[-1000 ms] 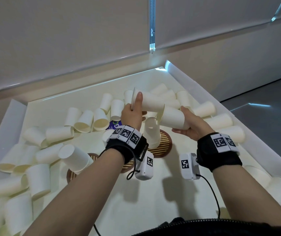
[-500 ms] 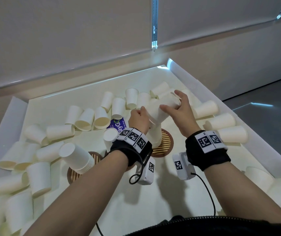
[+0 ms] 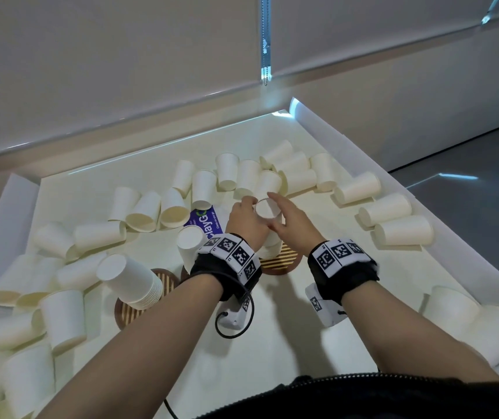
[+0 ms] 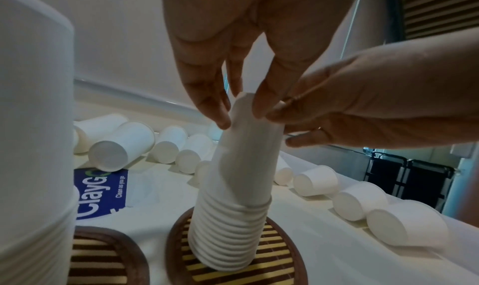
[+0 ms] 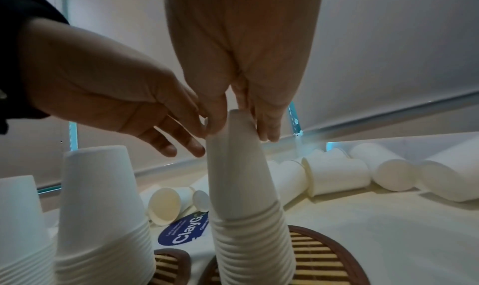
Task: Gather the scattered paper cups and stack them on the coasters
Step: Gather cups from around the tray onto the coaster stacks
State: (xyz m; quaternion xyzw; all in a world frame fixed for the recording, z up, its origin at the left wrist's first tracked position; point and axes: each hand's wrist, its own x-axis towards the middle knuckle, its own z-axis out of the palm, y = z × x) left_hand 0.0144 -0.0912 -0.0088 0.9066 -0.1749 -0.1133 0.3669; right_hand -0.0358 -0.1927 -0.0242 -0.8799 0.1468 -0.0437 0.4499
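A tall stack of upside-down white paper cups (image 3: 269, 237) stands on the right striped coaster (image 3: 286, 263). My left hand (image 3: 251, 207) pinches the top cup (image 4: 243, 137) near its base with thumb and fingers. From the other side my right hand (image 3: 275, 214) holds the same cup (image 5: 233, 146), fingers on both flanks. The wrist views show that stack (image 4: 230, 228) (image 5: 249, 238) centred on its coaster (image 4: 282, 258) (image 5: 321, 256). Two more stacks stand left of it: a middle stack (image 3: 189, 243) and a left stack (image 3: 127, 276).
Several loose cups lie on their sides across the back (image 3: 242, 173), right (image 3: 393, 213) and left (image 3: 30, 285) of the white tray (image 3: 348, 152). A blue sticker (image 3: 202, 220) lies behind the middle stack. A raised wall borders the tray's right side.
Both hands brought their cups together above the right coaster, then lowered them onto the stack. The hands now sit at the stack's top.
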